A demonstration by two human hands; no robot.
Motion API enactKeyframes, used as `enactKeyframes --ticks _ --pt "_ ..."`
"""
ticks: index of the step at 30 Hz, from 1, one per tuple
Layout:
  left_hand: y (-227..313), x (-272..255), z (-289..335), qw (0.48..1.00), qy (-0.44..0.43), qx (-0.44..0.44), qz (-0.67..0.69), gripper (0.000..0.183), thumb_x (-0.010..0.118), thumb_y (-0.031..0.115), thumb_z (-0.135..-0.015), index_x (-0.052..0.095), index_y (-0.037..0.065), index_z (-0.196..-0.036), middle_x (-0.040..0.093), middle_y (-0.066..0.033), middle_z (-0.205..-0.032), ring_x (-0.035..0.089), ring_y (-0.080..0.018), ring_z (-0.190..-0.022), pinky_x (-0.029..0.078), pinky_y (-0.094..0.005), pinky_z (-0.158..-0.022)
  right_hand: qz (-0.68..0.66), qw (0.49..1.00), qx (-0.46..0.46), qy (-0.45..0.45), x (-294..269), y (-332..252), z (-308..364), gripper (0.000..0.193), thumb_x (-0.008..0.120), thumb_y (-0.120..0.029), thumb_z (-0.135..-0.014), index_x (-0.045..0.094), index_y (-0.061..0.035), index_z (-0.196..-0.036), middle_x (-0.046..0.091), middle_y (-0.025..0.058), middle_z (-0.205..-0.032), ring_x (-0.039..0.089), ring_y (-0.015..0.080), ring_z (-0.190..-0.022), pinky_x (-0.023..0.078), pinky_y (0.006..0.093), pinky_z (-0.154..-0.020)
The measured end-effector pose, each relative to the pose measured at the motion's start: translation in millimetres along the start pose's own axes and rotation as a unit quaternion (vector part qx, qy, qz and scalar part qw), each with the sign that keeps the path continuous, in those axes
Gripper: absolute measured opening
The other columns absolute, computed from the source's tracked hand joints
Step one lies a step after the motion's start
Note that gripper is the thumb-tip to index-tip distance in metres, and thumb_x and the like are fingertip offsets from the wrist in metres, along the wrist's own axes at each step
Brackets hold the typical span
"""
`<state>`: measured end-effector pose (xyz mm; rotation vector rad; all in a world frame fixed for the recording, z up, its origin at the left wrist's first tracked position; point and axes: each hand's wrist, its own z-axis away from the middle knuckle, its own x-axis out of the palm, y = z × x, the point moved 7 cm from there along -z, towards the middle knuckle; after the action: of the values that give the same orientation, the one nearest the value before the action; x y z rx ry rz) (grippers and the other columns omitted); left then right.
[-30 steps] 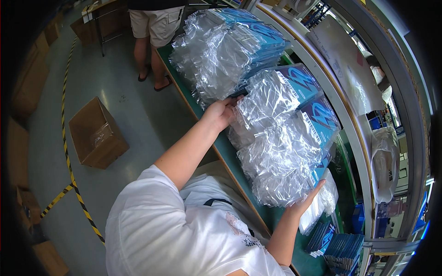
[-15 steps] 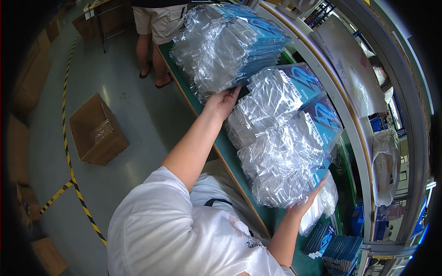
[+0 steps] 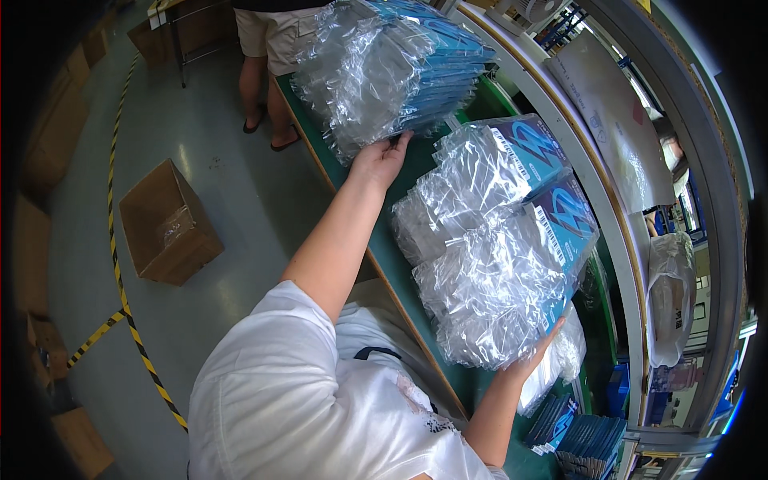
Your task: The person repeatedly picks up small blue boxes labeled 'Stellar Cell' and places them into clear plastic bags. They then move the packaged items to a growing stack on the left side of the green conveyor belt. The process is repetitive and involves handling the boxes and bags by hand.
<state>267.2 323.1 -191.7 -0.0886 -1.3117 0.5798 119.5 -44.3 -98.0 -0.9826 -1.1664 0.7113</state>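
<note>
My left hand [image 3: 381,164] reaches far across the bench, palm up, against the near lower edge of a tall stack of blue packages in clear plastic bags [image 3: 384,80]. Its fingers are stretched out and partly hidden by the stack. Closer to me, two more stacks of bagged blue packages stand side by side, a farther one [image 3: 480,172] and a nearer one [image 3: 504,280]. My right hand [image 3: 532,360] lies with extended fingers along the near end of the nearer stack. Loose plastic crumples over the left side of all the stacks.
Beside my right hand are white plastic bags [image 3: 560,360] and small dark blue boxes in rows [image 3: 588,440] on the green bench [image 3: 376,232]. An open cardboard box [image 3: 172,228] sits on the floor at left. Another person [image 3: 276,48] stands beyond the bench's far end.
The far stack has shifted away from me with my left hand at its edge, and the gap to the middle stack is wider. My right hand has hardly moved.
</note>
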Motion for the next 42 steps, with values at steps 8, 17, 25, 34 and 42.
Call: enactKeyframes --ticks 8,17,25,34,42 --pt "5.7 10.5 -13.4 0.999 -0.001 0.042 -0.016 0.039 0.022 -0.003 -0.097 0.022 -0.015 -0.134 0.024 -0.0323 -0.141 0.028 -0.0412 -0.132 0.039 -0.0435 -0.106 -0.009 1.0 -0.01 0.016 -5.9 0.4 -1.0 0.065 0.042 -0.052 -0.094 0.036 -0.0045 -0.138 0.045 0.0142 -0.136 0.047 0.0305 -0.12 0.038 0.0429 -0.1" --pt "18.6 -5.5 4.3 0.866 -0.018 0.032 -0.498 0.029 0.031 0.006 -0.093 0.048 -0.008 -0.112 0.059 -0.0178 -0.106 0.058 -0.0307 -0.102 0.05 -0.0344 -0.086 0.074 0.994 -0.084 0.009 -27.1 -1.6 -7.8 0.077 0.03 -0.06 -0.094 0.021 -0.0028 -0.145 0.028 0.0183 -0.147 0.029 0.0298 -0.134 0.02 0.0396 -0.111" --pt "-33.8 7.6 73.5 0.682 -0.196 -0.041 -0.703 0.038 0.043 0.025 -0.095 0.05 -0.002 -0.121 0.057 -0.0151 -0.117 0.057 -0.0272 -0.105 0.048 -0.0395 -0.091 -0.071 0.995 0.073 -0.013 -4.1 25.1 10.7 0.072 0.035 -0.061 -0.093 0.046 0.0007 -0.127 0.057 0.0148 -0.12 0.057 0.0244 -0.11 0.044 0.0353 -0.095" --pt "-44.3 10.4 71.6 0.696 -0.154 -0.059 -0.699 0.04 0.044 0.027 -0.095 0.048 -0.001 -0.124 0.055 -0.0152 -0.119 0.056 -0.0268 -0.108 0.046 -0.0397 -0.093 -0.221 0.969 0.11 -0.028 29.3 28.0 13.0 0.065 0.036 -0.058 -0.094 0.046 -0.0035 -0.128 0.057 0.0155 -0.119 0.058 0.0251 -0.108 0.047 0.0369 -0.094" --pt "-51.5 15.7 66.6 0.739 -0.091 -0.053 -0.665 0.042 0.044 0.028 -0.095 0.047 -0.001 -0.126 0.054 -0.0152 -0.122 0.054 -0.0265 -0.11 0.045 -0.0399 -0.095 -0.201 0.978 0.054 -0.005 36.2 13.7 16.8 0.064 0.038 -0.056 -0.094 0.044 -0.0031 -0.129 0.055 0.0148 -0.12 0.056 0.0242 -0.11 0.045 0.036 -0.094"
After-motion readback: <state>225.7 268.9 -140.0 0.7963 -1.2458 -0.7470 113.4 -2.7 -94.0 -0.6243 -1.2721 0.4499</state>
